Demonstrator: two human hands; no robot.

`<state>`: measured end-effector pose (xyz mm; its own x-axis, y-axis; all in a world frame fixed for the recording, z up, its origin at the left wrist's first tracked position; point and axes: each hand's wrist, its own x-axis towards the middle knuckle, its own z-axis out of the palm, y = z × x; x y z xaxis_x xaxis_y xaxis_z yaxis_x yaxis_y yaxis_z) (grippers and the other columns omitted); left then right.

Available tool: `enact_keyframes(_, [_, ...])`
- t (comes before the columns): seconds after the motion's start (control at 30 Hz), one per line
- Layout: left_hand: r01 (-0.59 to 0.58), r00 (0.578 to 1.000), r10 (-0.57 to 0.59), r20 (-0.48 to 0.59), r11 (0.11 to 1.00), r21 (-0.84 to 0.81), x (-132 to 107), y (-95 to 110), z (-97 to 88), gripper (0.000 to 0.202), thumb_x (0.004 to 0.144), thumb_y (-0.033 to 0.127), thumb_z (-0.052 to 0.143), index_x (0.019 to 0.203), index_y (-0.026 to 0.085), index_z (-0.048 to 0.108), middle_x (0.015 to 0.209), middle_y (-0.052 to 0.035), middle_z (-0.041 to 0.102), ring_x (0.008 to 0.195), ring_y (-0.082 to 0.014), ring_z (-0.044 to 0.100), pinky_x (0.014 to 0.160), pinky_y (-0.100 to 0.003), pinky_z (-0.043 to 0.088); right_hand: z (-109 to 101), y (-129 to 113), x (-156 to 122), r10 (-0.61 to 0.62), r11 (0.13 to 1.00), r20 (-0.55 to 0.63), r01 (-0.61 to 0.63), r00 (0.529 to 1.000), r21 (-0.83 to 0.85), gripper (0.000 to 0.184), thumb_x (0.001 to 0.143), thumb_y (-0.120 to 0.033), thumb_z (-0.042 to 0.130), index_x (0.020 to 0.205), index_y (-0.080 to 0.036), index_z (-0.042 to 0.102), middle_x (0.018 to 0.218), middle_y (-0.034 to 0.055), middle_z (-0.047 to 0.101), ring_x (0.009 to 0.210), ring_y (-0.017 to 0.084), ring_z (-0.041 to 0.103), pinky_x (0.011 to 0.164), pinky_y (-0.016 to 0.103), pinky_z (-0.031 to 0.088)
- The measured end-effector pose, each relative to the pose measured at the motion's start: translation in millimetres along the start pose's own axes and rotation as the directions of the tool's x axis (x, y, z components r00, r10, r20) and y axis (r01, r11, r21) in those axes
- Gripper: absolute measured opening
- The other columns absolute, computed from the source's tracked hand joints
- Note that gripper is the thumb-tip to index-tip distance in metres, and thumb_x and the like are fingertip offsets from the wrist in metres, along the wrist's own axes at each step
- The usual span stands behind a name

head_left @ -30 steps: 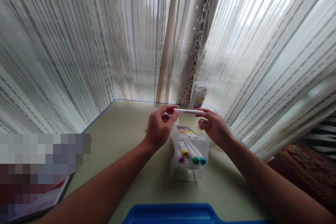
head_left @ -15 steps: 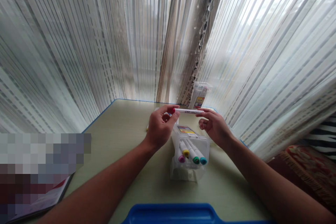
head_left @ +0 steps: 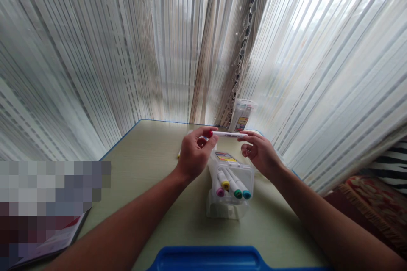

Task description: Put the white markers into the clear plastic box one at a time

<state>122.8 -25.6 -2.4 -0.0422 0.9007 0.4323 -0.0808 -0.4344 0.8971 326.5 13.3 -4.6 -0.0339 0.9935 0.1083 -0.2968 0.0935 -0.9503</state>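
I hold a white marker (head_left: pixel 229 134) level above the table, one end in each hand. My left hand (head_left: pixel 193 154) pinches the end with the red cap between thumb and fingers. My right hand (head_left: pixel 260 152) grips the other end with its fingertips. Just below the marker lies a clear plastic marker case (head_left: pixel 230 178), open toward me, with several markers inside showing pink, yellow, green and blue caps.
A second clear marker box (head_left: pixel 241 114) stands upright at the table's far edge against the striped curtains (head_left: pixel 159 51). A blue tray rim (head_left: pixel 206 258) lies at the near edge. A booklet (head_left: pixel 54 241) lies at the left. A patterned cushion (head_left: pixel 375 203) is on the right.
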Motion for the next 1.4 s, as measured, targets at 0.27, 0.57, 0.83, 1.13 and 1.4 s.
enact_keyframes(0.27, [0.001, 1.0, -0.001, 0.001, 1.0, -0.006, -0.2, -0.5, 0.7, 0.032, 0.082, 0.033, 0.069, 0.108, 0.014, 0.069, 0.079, -0.0007, 0.057, 0.053, -0.0048, 0.044, 0.043, -0.019, 0.031, -0.1, 0.2, 0.3, 0.004, 1.0, -0.005, -0.004, 1.0, -0.006, 0.021, 0.068, -0.019, 0.071, 0.088, -0.016, 0.069, 0.076, 0.0033, 0.069, 0.043, 0.008, 0.052, 0.04, 0.022, 0.038])
enact_keyframes(0.57, [-0.002, 1.0, 0.002, 0.004, 1.0, 0.003, 0.2, -0.6, 0.0, 0.034, 0.081, 0.035, 0.069, 0.108, 0.014, 0.069, 0.08, -0.001, 0.058, 0.053, -0.005, 0.045, 0.044, -0.019, 0.031, 0.4, -0.5, -0.3, 0.008, 1.0, -0.007, -0.009, 1.0, -0.002, 0.021, 0.068, -0.019, 0.071, 0.089, -0.016, 0.069, 0.076, 0.0032, 0.068, 0.044, 0.008, 0.051, 0.04, 0.022, 0.038])
enact_keyframes(0.83, [0.002, 1.0, -0.002, 0.004, 1.0, 0.004, 0.3, -0.3, -0.2, 0.035, 0.081, 0.036, 0.069, 0.108, 0.014, 0.069, 0.079, -0.0007, 0.058, 0.052, -0.0048, 0.044, 0.044, -0.02, 0.031, 0.7, -0.8, -0.5, 0.005, 1.0, -0.009, -0.005, 1.0, -0.006, 0.022, 0.067, -0.02, 0.072, 0.089, -0.016, 0.069, 0.076, 0.0028, 0.068, 0.044, 0.008, 0.051, 0.039, 0.022, 0.038])
enact_keyframes(1.13, [0.01, 1.0, -0.01, -0.007, 1.0, -0.021, 0.4, 0.6, 0.1, 0.033, 0.079, 0.035, 0.071, 0.104, 0.015, 0.071, 0.076, -0.0003, 0.058, 0.051, -0.0053, 0.044, 0.043, -0.019, 0.031, 0.0, -0.8, -0.2, 0.006, 1.0, 0.0, -0.006, 1.0, -0.012, 0.021, 0.068, -0.02, 0.071, 0.089, -0.016, 0.069, 0.077, 0.0035, 0.069, 0.044, 0.008, 0.051, 0.04, 0.023, 0.038])
enact_keyframes(1.4, [0.012, 1.0, -0.013, -0.01, 1.0, -0.013, -0.1, 0.8, 0.2, 0.033, 0.079, 0.035, 0.071, 0.104, 0.015, 0.071, 0.077, -0.0009, 0.059, 0.052, -0.0056, 0.045, 0.043, -0.019, 0.031, 0.1, -0.9, -0.7, 0.004, 1.0, 0.001, -0.004, 1.0, -0.005, 0.021, 0.068, -0.02, 0.071, 0.089, -0.016, 0.069, 0.077, 0.0034, 0.069, 0.044, 0.008, 0.052, 0.04, 0.023, 0.038])
